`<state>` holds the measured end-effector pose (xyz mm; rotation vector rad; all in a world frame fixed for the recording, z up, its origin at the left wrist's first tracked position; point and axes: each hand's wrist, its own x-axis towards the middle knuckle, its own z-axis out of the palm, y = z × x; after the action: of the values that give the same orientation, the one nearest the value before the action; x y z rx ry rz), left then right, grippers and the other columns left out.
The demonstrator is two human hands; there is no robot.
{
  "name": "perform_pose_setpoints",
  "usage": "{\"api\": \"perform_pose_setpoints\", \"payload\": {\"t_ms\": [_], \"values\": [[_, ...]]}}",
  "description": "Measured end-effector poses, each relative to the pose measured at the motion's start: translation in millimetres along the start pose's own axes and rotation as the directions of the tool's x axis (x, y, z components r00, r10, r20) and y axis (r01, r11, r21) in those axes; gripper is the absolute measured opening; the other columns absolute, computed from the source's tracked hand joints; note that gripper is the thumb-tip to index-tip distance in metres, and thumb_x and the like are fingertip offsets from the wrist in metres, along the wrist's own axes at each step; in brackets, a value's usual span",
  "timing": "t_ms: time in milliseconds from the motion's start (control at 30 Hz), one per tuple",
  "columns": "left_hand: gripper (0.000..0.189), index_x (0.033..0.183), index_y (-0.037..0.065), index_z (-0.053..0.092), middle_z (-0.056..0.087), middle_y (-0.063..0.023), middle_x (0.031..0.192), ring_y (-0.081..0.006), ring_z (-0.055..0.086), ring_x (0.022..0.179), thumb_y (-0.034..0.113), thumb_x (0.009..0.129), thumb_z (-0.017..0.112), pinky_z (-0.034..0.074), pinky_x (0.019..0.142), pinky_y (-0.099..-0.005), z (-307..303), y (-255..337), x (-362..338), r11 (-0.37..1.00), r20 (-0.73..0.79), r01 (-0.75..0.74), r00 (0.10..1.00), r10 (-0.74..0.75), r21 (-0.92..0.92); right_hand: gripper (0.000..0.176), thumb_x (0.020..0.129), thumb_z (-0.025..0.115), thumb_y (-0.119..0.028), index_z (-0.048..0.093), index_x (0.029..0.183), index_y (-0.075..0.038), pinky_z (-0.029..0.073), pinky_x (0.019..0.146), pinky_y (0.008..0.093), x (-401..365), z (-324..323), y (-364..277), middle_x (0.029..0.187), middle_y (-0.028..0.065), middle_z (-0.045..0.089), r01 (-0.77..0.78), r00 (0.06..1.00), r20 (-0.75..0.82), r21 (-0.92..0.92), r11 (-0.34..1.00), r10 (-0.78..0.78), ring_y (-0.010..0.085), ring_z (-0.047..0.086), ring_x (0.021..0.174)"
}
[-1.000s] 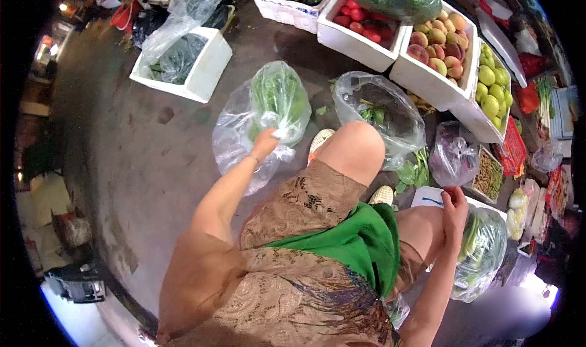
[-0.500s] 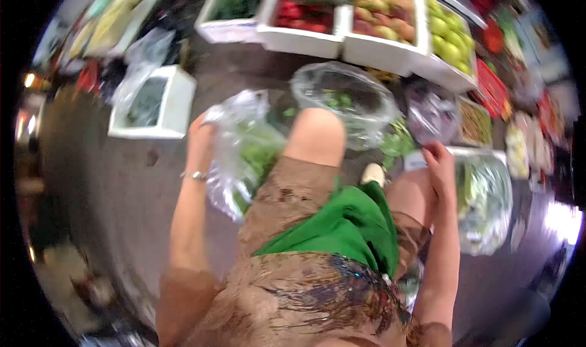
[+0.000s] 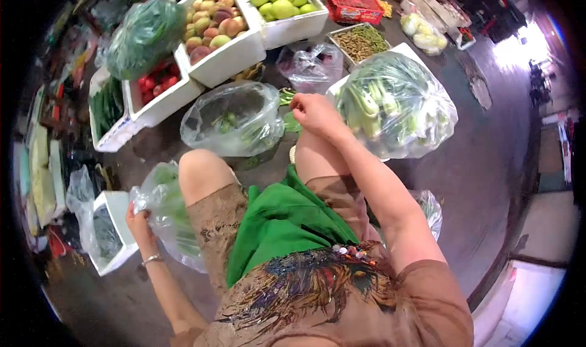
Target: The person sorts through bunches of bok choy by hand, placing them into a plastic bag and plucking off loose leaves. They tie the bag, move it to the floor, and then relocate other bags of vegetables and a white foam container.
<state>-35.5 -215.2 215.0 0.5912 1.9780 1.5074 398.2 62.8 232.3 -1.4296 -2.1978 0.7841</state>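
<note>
My left hand (image 3: pixel 140 225) is closed on the gathered top of a clear plastic bag (image 3: pixel 174 215) with green leaves inside, beside my knee at the lower left. Over my other knee, my right hand (image 3: pixel 316 116) has its fingers curled together; what they hold, if anything, is too small to tell. Just beyond it are loose green leaves (image 3: pixel 291 124). An open clear bag (image 3: pixel 198 124) with some greens stands in front of my knees. A big bag of leafy vegetables (image 3: pixel 397 105) rests on a white box to the right of my right hand.
White foam boxes hold peaches (image 3: pixel 213 26), green fruit (image 3: pixel 281 5) and red vegetables (image 3: pixel 157 84). A bagged green bundle (image 3: pixel 146 38) lies on top. Farther right are a purple-looking bag (image 3: pixel 311 66), a peanut tray (image 3: pixel 360 43) and a red basket (image 3: pixel 354 6). Another foam box (image 3: pixel 122 240) stands left.
The view has swung to the right. My left hand still holds its bag, now lower in view. My right hand has moved forward from my thigh to over the knee, near the loose leaves.
</note>
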Motion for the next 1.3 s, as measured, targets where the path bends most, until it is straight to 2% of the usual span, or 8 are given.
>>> {"api": "perform_pose_setpoints", "payload": {"t_ms": [300,600,667,867,933,1000,1200,1300], "values": [[0.045,0.119,-0.005,0.058,0.064,-0.0028,0.097,-0.0084,0.056,0.078,-0.001,0.076,0.047,0.043,0.069,-0.0207,45.2,75.5,53.2,0.952,0.137,-0.293,0.95,0.28,0.087,0.021,0.077,0.055,-0.018,0.067,0.09,-0.006,0.05,0.077,0.0461,-4.1,2.2,-6.7,0.089,0.0184,0.067,0.027,0.999,-0.026,0.024,0.999,-0.026,0.0373,0.063,0.086],[0.041,0.112,-0.004,0.06,0.065,-0.0059,0.093,-0.0113,0.059,0.077,-0.003,0.074,0.047,0.046,0.067,-0.0228,174.4,113.5,114.0,0.905,0.291,-0.355,0.914,0.283,0.233,0.018,0.078,0.056,-0.015,0.066,0.089,-0.005,0.05,0.072,0.0458,-4.3,0.4,-6.2,0.082,0.0181,0.066,0.09,0.992,-0.095,0.058,0.994,-0.084,0.0366,0.064,0.08],[0.04,0.112,-0.005,0.059,0.064,-0.0066,0.094,-0.0112,0.059,0.076,-0.003,0.074,0.048,0.046,0.066,-0.0217,207.1,120.8,125.0,0.915,0.38,-0.397,0.86,0.341,0.076,0.017,0.077,0.057,-0.016,0.065,0.087,-0.005,0.05,0.071,0.0463,-2.8,1.2,-1.8,0.081,0.018,0.066,0.12,0.988,-0.104,0.081,0.989,-0.112,0.0367,0.064,0.079],[0.04,0.11,-0.004,0.061,0.065,-0.0045,0.091,-0.0115,0.059,0.076,-0.006,0.073,0.049,0.047,0.067,-0.0224,290.3,129.6,133.2,0.894,0.453,-0.428,0.829,0.328,0.135,0.017,0.077,0.056,-0.013,0.064,0.088,-0.003,0.05,0.073,0.0472,-3.2,-1.3,4.9,0.082,0.0185,0.066,0.179,0.975,-0.147,0.072,0.981,-0.167,0.0375,0.063,0.08],[0.037,0.106,0.0,0.065,0.066,-0.0029,0.092,-0.0109,0.06,0.075,-0.007,0.072,0.051,0.047,0.066,-0.0224,313.0,115.5,133.2,0.834,0.561,-0.549,0.71,0.426,0.061,0.017,0.077,0.056,-0.013,0.064,0.088,-0.002,0.05,0.074,0.0474,-4.0,-3.5,4.7,0.083,0.0189,0.066,0.179,0.973,-0.164,0.077,0.981,-0.164,0.0378,0.063,0.081],[0.033,0.106,0.0,0.065,0.068,-0.0056,0.095,-0.0128,0.062,0.082,-0.004,0.075,0.055,0.048,0.072,-0.0242,329.4,111.3,110.3,0.745,0.565,-0.563,0.766,0.307,0.358,0.017,0.077,0.055,-0.013,0.064,0.088,-0.002,0.05,0.075,0.0476,-4.8,-3.4,5.1,0.083,0.0194,0.066,0.181,0.97,-0.178,0.087,0.98,-0.164,0.0381,0.062,0.083],[0.037,0.115,0.001,0.061,0.064,-0.0156,0.115,-0.0251,0.059,0.111,0.012,0.08,0.066,0.044,0.096,-0.0335,345.4,64.3,85.6,0.579,0.706,-0.696,0.655,0.27,0.424,0.016,0.079,0.057,-0.012,0.064,0.09,-0.002,0.048,0.08,0.0433,-1.2,3.7,14.5,0.085,0.0175,0.064,0.164,0.969,-0.197,0.073,0.984,-0.147,0.0363,0.06,0.084],[0.049,0.126,0.014,0.056,0.057,-0.0102,0.125,-0.0273,0.055,0.117,0.019,0.079,0.067,0.042,0.098,-0.0361,339.7,79.2,52.8,0.552,0.702,-0.769,0.586,0.406,0.323,0.017,0.079,0.057,-0.012,0.063,0.092,-0.003,0.047,0.081,0.0432,-0.2,6.3,12.0,0.089,0.0167,0.064,0.166,0.967,-0.203,0.04,0.985,-0.154,0.0363,0.058,0.086]]}}
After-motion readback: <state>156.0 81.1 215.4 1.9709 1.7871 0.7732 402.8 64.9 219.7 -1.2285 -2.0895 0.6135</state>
